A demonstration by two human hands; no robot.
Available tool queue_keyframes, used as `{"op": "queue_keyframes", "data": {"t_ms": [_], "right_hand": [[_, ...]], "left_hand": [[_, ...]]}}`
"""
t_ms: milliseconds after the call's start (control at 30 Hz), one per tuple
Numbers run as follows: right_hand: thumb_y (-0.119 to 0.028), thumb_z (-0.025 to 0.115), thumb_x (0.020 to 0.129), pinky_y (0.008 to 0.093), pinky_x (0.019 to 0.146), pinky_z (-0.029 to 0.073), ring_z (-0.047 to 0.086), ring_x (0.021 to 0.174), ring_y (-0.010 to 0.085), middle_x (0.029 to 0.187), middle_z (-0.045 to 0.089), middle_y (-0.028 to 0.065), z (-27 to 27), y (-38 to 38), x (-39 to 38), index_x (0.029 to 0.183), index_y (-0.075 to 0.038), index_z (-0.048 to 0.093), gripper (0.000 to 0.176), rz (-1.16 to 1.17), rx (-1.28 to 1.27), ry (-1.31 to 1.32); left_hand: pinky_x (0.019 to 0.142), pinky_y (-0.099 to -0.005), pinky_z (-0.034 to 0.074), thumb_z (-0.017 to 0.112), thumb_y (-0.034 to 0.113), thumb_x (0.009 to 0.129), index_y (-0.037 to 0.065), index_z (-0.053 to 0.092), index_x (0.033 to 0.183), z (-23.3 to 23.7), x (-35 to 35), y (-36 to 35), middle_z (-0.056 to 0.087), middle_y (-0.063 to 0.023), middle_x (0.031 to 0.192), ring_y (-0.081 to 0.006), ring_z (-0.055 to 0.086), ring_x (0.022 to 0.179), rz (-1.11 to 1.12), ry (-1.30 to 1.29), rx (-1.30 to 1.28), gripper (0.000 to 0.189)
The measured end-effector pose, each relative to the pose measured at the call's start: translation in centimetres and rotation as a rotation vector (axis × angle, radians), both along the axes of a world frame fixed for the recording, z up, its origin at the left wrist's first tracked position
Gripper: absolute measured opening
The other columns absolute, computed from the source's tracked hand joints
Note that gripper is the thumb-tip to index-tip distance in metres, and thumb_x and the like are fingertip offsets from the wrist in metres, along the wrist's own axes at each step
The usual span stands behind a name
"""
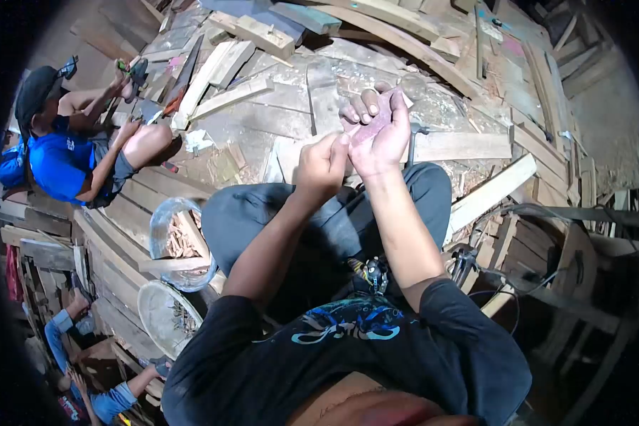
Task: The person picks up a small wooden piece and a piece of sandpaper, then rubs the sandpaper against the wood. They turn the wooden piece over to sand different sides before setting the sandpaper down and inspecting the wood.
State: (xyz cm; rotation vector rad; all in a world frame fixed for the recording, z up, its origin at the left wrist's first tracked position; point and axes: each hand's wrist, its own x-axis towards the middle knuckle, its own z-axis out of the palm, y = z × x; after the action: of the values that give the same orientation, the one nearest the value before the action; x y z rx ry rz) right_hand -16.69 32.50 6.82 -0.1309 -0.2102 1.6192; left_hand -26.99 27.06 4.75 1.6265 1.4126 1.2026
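My right hand [380, 135] is turned palm up, its fingers curled around a reddish-pink sheet that looks like sandpaper [382, 113]. The sheet lies across the palm, partly covered by the fingers. Close against it on the left, my left hand [322, 166] is closed in a pinch, thumb and forefinger meeting near the right palm. A small pale piece shows between the two hands, too small to name. Both hands are held over my crossed legs [263, 213].
At left sits a person in a blue shirt [60, 160], hands on work; another person's legs [113, 401] show at lower left. Beside my left knee stand a clear tub [156, 234] of wood pieces and a pale bucket [153, 312]. Boards [461, 146] and offcuts lie ahead.
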Motion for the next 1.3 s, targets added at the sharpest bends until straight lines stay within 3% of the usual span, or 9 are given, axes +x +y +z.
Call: {"op": "queue_keyframes", "data": {"t_ms": [400,500,633,733,900,1000,1033,1167,1300], "right_hand": [[-0.037,0.043,0.101,0.0273,0.057,0.032,0.032,0.056,0.0116,0.063,0.034,-0.0010,-2.0,1.5,0.6,0.098,-0.008,0.052,0.030,-0.059,-0.094,0.056],[-0.035,0.044,0.100,0.0267,0.057,0.032,0.032,0.056,0.0112,0.064,0.035,-0.0011,-1.8,1.1,-0.2,0.098,-0.009,0.053,0.028,-0.040,-0.080,0.040],[-0.036,0.044,0.101,0.0274,0.056,0.032,0.034,0.056,0.0111,0.064,0.036,-0.0011,-2.1,0.9,0.6,0.095,-0.009,0.054,0.029,-0.042,-0.076,0.069],[-0.036,0.043,0.101,0.0270,0.056,0.033,0.035,0.056,0.0110,0.063,0.035,-0.0013,-2.3,0.4,0.0,0.097,-0.009,0.054,0.029,-0.031,-0.063,0.075],[-0.037,0.045,0.100,0.0263,0.055,0.032,0.033,0.055,0.0102,0.063,0.034,-0.0015,-2.1,0.6,0.4,0.098,-0.009,0.053,0.029,-0.052,-0.082,0.073],[-0.036,0.046,0.100,0.0259,0.055,0.032,0.033,0.055,0.0105,0.063,0.034,-0.0015,-2.0,0.6,0.7,0.098,-0.009,0.053,0.028,-0.070,-0.091,0.016],[-0.036,0.046,0.100,0.0260,0.055,0.032,0.033,0.055,0.0105,0.063,0.034,-0.0014,-2.3,0.9,1.0,0.098,-0.009,0.053,0.028,-0.076,-0.091,0.025],[-0.037,0.046,0.099,0.0265,0.053,0.031,0.033,0.056,0.0112,0.064,0.034,-0.0016,-2.3,0.4,0.5,0.098,-0.010,0.052,0.028,-0.062,-0.085,-0.005],[-0.036,0.046,0.099,0.0275,0.054,0.031,0.033,0.056,0.0121,0.066,0.036,0.0002,-2.6,0.7,1.8,0.097,-0.008,0.051,0.028,-0.090,-0.103,-0.007]], "left_hand": [[0.055,-0.0432,0.045,0.050,0.028,0.097,0.005,0.060,0.077,-2.4,-0.1,0.8,0.056,-0.0163,0.059,-0.0351,0.060,0.056,-0.081,0.091,0.131,0.032],[0.055,-0.0430,0.045,0.049,0.025,0.097,0.003,0.058,0.075,-1.1,0.1,1.4,0.055,-0.0173,0.061,-0.0373,0.059,0.057,0.023,0.076,-0.028,0.033],[0.054,-0.0324,0.042,0.048,0.024,0.099,-0.002,0.055,0.075,-2.3,-0.3,0.9,0.047,-0.0094,0.057,-0.0133,0.044,0.054,-0.089,0.095,0.192,0.036],[0.055,-0.0409,0.046,0.050,0.025,0.097,0.003,0.058,0.073,-2.1,0.1,1.3,0.055,-0.0172,0.060,-0.0345,0.058,0.055,0.040,0.045,-0.048,0.034],[0.053,-0.0389,0.046,0.051,0.024,0.095,0.000,0.057,0.071,-1.6,-0.2,1.1,0.055,-0.0199,0.059,-0.0359,0.057,0.055,-0.023,0.140,0.038,0.034],[0.052,-0.0324,0.039,0.051,0.021,0.098,-0.002,0.051,0.070,-1.7,0.1,0.9,0.042,-0.0088,0.056,-0.0116,0.039,0.055,-0.066,0.078,-0.021,0.036],[0.053,-0.0384,0.046,0.051,0.022,0.094,-0.001,0.058,0.072,-1.0,0.1,0.3,0.057,-0.0192,0.059,-0.0313,0.058,0.052,-0.125,0.063,-0.030,0.032],[0.055,-0.0371,0.046,0.050,0.027,0.096,-0.002,0.059,0.075,-0.2,0.2,0.9,0.057,-0.0175,0.059,-0.0224,0.055,0.052,-0.035,0.038,-0.108,0.037],[0.056,-0.0358,0.044,0.049,0.029,0.098,-0.002,0.058,0.076,-3.3,-0.3,0.6,0.055,-0.0160,0.059,-0.0195,0.050,0.053,-0.278,0.010,-0.147,0.039]]}}
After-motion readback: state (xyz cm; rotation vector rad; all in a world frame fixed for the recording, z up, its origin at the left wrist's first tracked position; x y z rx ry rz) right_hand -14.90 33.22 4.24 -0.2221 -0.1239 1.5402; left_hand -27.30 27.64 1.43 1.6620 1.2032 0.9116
